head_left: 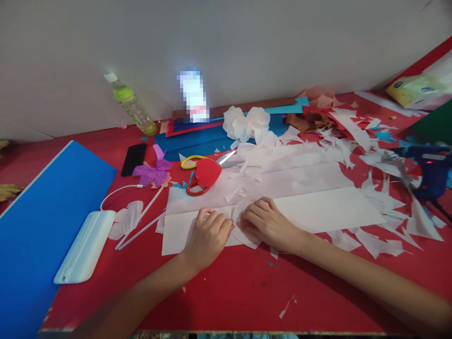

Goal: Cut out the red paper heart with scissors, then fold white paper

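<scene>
My left hand [210, 238] and my right hand [271, 225] rest close together over a white folded paper sheet [328, 207]. Fingers of both are curled and pinching at a white paper petal [247, 239] that lies between them, its upper edge showing by the right fingertips. Just beyond the hands, scissors [193, 161] with a yellow and a red handle lie partly under a red heart-shaped piece [208, 173]. White paper flowers [245, 123] sit farther back, and a purple paper flower [153, 169] lies to the left.
White paper scraps [377, 235] spread across the right, near a blue glue gun [432, 172]. On the left are a white power bank [86, 247], a black phone [134, 160], white sticks [141, 230] and a blue board [52, 226]. A bottle [132, 106] and a lit screen [194, 96] stand behind.
</scene>
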`<state>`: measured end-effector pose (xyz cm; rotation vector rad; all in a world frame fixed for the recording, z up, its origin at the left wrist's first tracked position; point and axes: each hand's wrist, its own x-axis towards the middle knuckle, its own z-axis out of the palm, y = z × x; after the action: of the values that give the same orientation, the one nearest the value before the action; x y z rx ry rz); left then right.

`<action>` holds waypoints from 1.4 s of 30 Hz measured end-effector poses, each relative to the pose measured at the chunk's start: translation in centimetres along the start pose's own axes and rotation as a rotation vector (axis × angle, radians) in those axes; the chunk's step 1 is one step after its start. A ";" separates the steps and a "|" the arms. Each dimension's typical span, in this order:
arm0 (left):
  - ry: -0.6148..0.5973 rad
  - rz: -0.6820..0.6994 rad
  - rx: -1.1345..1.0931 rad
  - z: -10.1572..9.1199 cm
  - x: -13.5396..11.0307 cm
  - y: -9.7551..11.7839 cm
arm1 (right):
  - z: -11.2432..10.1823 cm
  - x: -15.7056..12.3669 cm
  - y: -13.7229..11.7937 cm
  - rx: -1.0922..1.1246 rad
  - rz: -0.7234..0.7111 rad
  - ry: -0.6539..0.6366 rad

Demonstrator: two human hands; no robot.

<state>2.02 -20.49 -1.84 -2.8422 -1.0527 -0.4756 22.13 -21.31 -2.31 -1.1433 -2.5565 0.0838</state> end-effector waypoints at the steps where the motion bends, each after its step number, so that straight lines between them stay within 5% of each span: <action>1: -0.004 0.006 -0.014 -0.1 0.0 -0.1 | 0.0 0.0 0.0 -0.004 0.001 -0.002; 14: -0.097 0.056 0.030 0.3 0.3 -0.5 | 0.4 0.2 -0.1 -0.018 0.022 0.056; 26: -0.196 -0.096 -0.083 -0.1 0.2 0.5 | 0.7 0.3 -1.2 -0.007 -0.001 0.121; 42: -0.111 -0.059 0.010 -0.4 0.2 0.9 | 0.8 1.1 -0.8 -0.086 -0.099 0.022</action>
<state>2.66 -21.17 -1.33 -2.8644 -1.1568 -0.3192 20.65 -20.97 -2.58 -1.0389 -2.6152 -0.0631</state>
